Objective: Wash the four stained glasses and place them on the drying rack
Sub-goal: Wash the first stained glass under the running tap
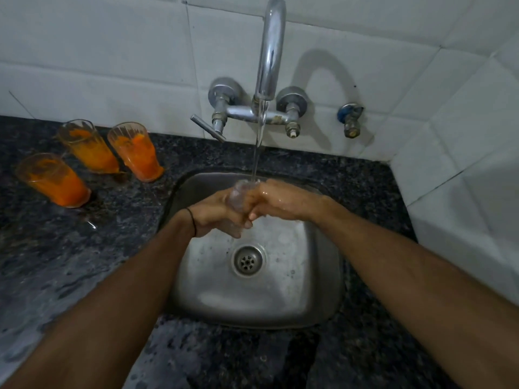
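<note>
In the head view the clear glass (238, 197) is over the steel sink (309, 290), under the stream from the wall tap (271, 51); the left hand (216, 214) curls round its lower body and the right hand (276, 202) wraps its upper part, both grasping it. Rigid, light and thin-walled, it looks breakable and, being wet, probably slippery, so a full wrap round the body seems safer than pinching the rim; three orange-stained glasses (136, 151) stand on the dark granite counter (56, 262) at left. No brand, label or writing is readable, and no drying rack shows
</note>
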